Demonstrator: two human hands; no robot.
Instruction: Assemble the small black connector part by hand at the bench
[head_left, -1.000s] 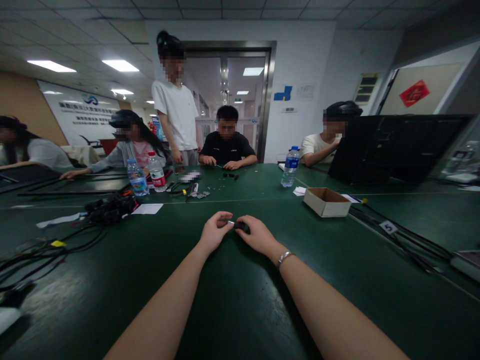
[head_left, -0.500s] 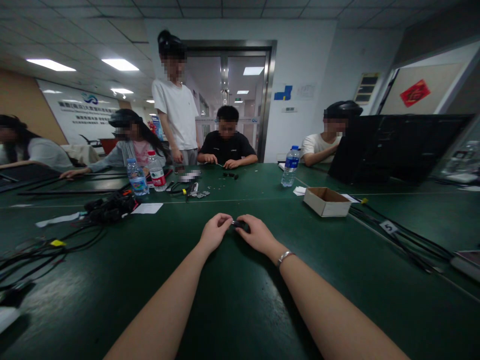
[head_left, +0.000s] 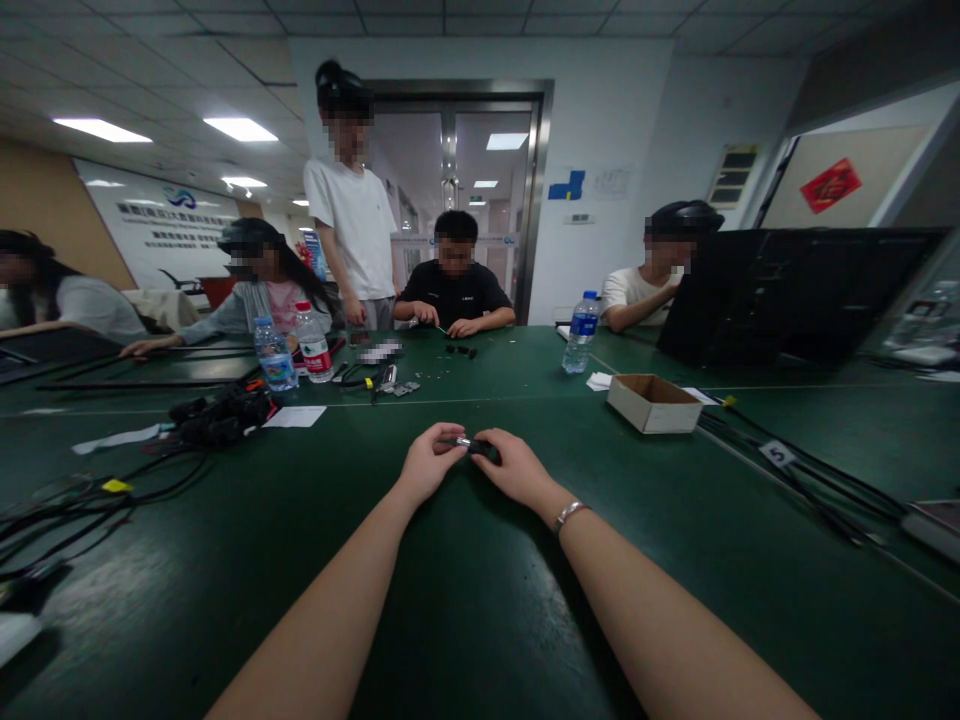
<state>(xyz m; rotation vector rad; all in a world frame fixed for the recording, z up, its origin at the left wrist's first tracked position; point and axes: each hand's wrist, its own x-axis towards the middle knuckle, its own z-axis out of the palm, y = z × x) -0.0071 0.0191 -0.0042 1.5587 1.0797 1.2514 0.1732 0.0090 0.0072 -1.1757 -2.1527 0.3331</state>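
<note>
In the head view a small black object with a silver metal end is held between both hands, just above the green table. My right hand grips its black body, with the thumb and fingers wrapped round it. The fingertips of my left hand close about the silver end from the other side. What kind of thing it is cannot be made out, since the fingers cover much of it.
An open cardboard box and black cables lie to the right. Bottles, white paper and a dark cable bundle are on the left. Across the table a seated person handles small parts; other people sit or stand around.
The silver end shows more clearly now between my hands. My left fingers have shifted slightly on it; my right hand has barely moved.
</note>
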